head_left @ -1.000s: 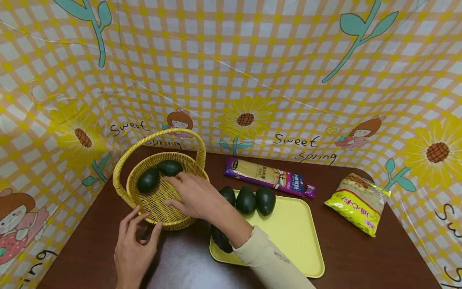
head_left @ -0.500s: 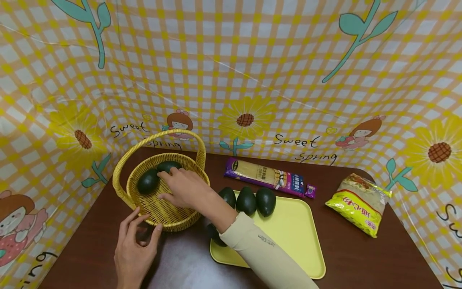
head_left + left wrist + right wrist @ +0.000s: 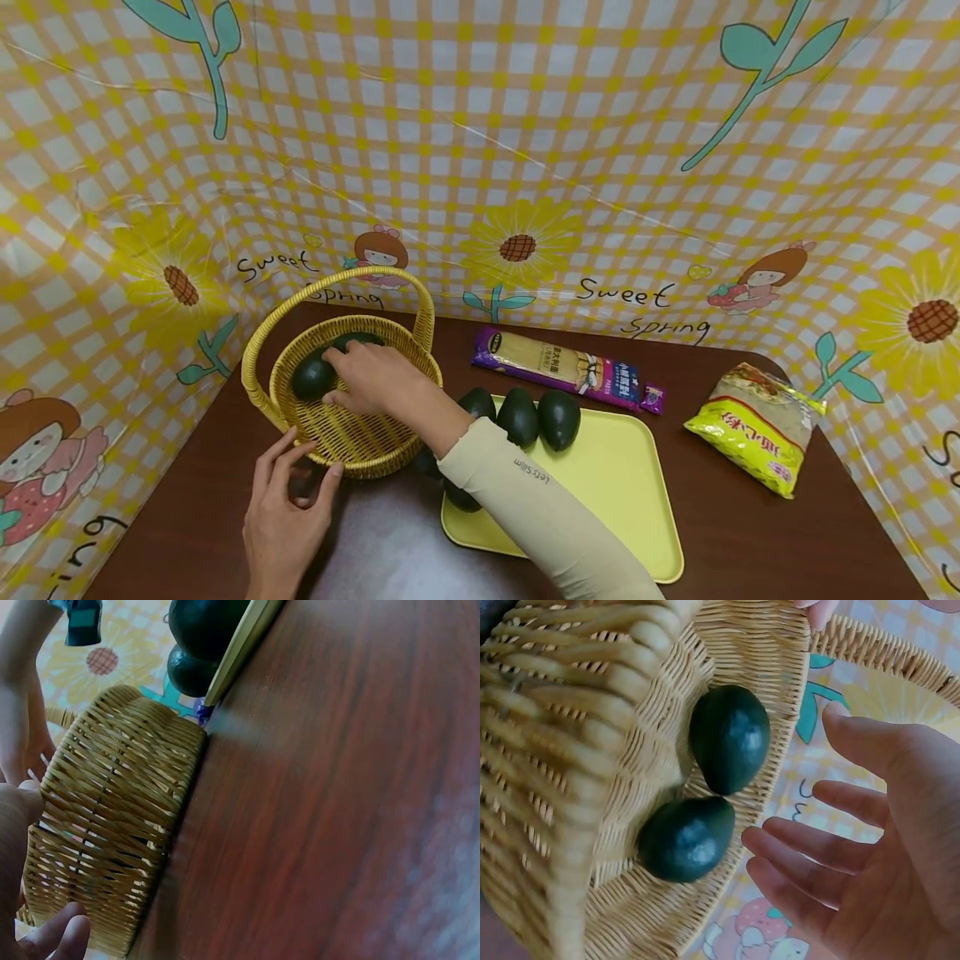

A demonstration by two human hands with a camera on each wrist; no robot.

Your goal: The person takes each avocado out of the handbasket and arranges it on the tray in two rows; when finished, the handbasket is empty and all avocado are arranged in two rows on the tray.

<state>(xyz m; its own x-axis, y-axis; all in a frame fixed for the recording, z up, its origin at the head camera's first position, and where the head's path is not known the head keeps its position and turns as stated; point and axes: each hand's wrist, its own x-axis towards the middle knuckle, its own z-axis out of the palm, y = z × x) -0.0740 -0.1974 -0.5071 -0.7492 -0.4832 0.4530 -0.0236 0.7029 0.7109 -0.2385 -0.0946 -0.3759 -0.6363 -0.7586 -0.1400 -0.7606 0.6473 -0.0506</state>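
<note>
Right hand (image 3: 375, 379) hangs palm down over the basket (image 3: 367, 468), forearm slanting in from lower right across the tray (image 3: 600, 475), light sleeve (image 3: 540, 500) ending above the wrist. Fingers point away and to the left, loosely extended and slightly spread, thumb apart; the right wrist view shows the palm side bare, nothing in grip. Fingertips are near the two avocados in the basket, near avocado (image 3: 730, 739) and far avocado (image 3: 686, 840), which lie just beside each other at the inner wall; whether skin touches either, can't tell. Left hand (image 3: 288, 504) is at the basket's near-left side, thumb on the front rim, fingers spread along the left edge, wide gap between; rests on it, not wrapped round.

Versus half a second ago: right hand sits a bit farther left and back, hiding more of the rear avocado; forearm and sleeve shift left too. A second ago that rear avocado was mostly visible. Both avocados in the basket look unmoved, left hand keeps its place. Whole view is turned slightly. Tray avocados (image 3: 517, 418), three in a row at the back, stay put; the front-left one is partly under the sleeve. Pasta pack (image 3: 562, 367) and yellow bag (image 3: 753, 429) unchanged on the surface (image 3: 825, 533).
</note>
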